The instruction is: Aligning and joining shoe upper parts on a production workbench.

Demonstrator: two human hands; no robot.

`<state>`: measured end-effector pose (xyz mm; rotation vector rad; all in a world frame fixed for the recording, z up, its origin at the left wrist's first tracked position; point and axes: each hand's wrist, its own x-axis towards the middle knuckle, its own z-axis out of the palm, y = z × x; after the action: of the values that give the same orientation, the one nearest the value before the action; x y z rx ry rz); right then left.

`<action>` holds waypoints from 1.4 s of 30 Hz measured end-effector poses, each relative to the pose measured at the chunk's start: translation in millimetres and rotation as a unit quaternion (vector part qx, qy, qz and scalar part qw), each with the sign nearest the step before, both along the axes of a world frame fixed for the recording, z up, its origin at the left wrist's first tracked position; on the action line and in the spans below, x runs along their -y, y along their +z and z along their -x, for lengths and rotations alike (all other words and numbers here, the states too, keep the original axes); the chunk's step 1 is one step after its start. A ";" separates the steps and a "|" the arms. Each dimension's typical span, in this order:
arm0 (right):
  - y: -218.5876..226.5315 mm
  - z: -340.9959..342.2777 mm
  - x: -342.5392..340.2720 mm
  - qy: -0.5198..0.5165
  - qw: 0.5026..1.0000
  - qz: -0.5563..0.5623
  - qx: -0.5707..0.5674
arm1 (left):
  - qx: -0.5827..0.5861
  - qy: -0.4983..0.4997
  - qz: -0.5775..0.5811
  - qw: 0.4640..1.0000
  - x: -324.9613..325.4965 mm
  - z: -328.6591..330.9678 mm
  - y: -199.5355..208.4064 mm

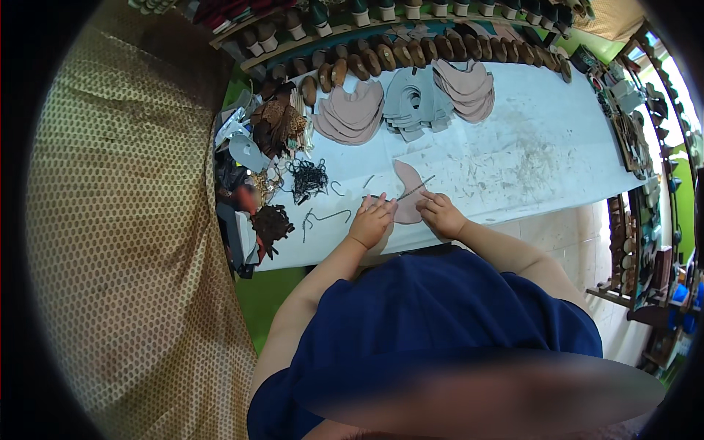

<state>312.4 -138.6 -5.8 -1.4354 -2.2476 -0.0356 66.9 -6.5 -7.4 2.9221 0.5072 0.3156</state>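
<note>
A curved pinkish shoe-upper piece (pixel 408 174) lies flat on the white-covered table in front of me. Across it, slanting up to the right, runs a thin dark strip (pixel 419 188). My left hand (pixel 372 220) rests at the left edge of the piece, fingers stretched out over the strip's lower end. At the right edge, my right hand (pixel 443 215) has its fingers bent together on the piece. Loose dark strips (pixel 326 216) lie left of my left hand, near a tangled heap of black strips (pixel 306 180).
Stacks of pinkish pieces (pixel 350 114) flank grey cut pieces (pixel 414 103) at the back of the table (pixel 513 158). Brown shoe lasts (pixel 433 50) line the far edge. A brown heap (pixel 272 226) sits at the left, beside a patterned curtain (pixel 139 220). Shelves (pixel 645 242) stand right.
</note>
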 end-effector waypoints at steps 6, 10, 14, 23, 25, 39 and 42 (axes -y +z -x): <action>14.3 32.9 6.5 -0.016 0.993 0.043 -0.108 | -0.006 -0.010 0.054 0.998 -17.0 21.5 17.9; 4.6 46.5 5.1 0.062 0.986 0.110 -0.111 | -0.022 -0.016 0.123 0.992 -17.7 37.6 34.5; -21.2 18.6 -11.0 -0.092 0.973 0.112 -0.180 | 0.000 0.012 0.143 0.990 -2.1 34.0 28.8; -6.7 -22.4 -18.1 -0.154 0.967 0.158 -0.126 | -0.186 0.009 0.088 0.978 18.5 11.3 15.9; -10.0 -23.5 -24.6 -0.166 0.956 0.190 -0.150 | -0.176 0.010 0.084 0.981 19.9 11.1 13.8; 1.5 -20.6 -63.8 -0.185 0.959 0.209 -0.041 | -0.182 0.027 0.078 0.980 22.1 10.1 12.5; -2.2 -19.2 -64.6 -0.187 0.960 0.206 -0.040 | -0.180 0.024 0.079 0.980 20.2 9.5 14.7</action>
<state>331.5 -74.0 -8.0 -2.0248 -1.9607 0.3820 57.4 -26.6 7.3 2.8192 0.6197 -0.2437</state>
